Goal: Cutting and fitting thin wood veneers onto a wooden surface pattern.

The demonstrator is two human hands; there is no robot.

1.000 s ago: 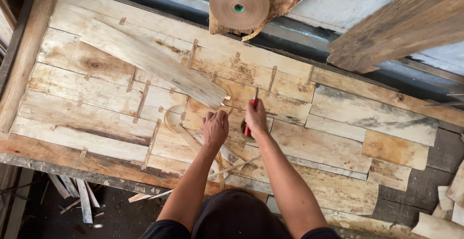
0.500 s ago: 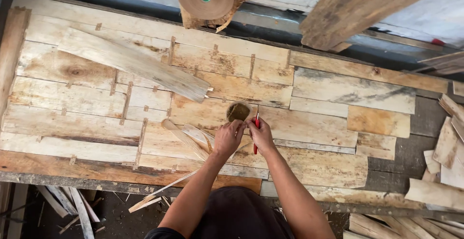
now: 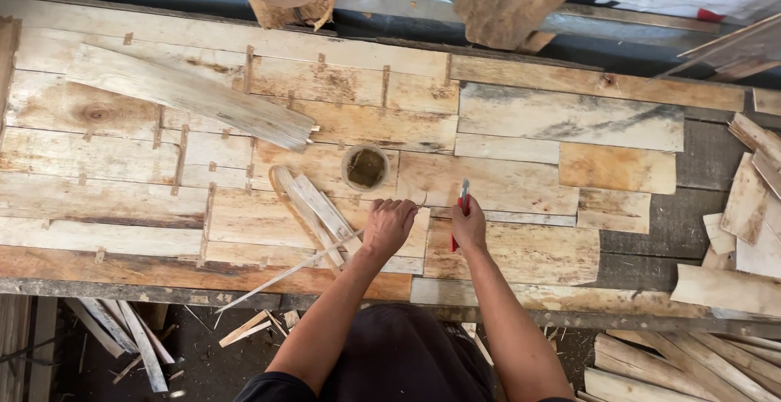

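While your left hand (image 3: 389, 225) pinched a thin, brittle pale veneer strip (image 3: 423, 203) mid-frame on the worktop (image 3: 521, 117), your right hand (image 3: 468, 225) gripped the stiff red-handled knife (image 3: 460, 207) closed.

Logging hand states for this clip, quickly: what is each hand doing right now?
Left hand: curled shut, knuckles up, resting on the veneer sheets; whether it holds anything cannot be told.
Right hand: shut on a red-handled knife.

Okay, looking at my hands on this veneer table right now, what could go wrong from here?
The right hand holds a red-handled cutter close beside the left hand; a slip could nick those fingers. The small open cup sits just above both hands and could get knocked over. Loose thin strips under the left forearm might snag or slide off the edge.
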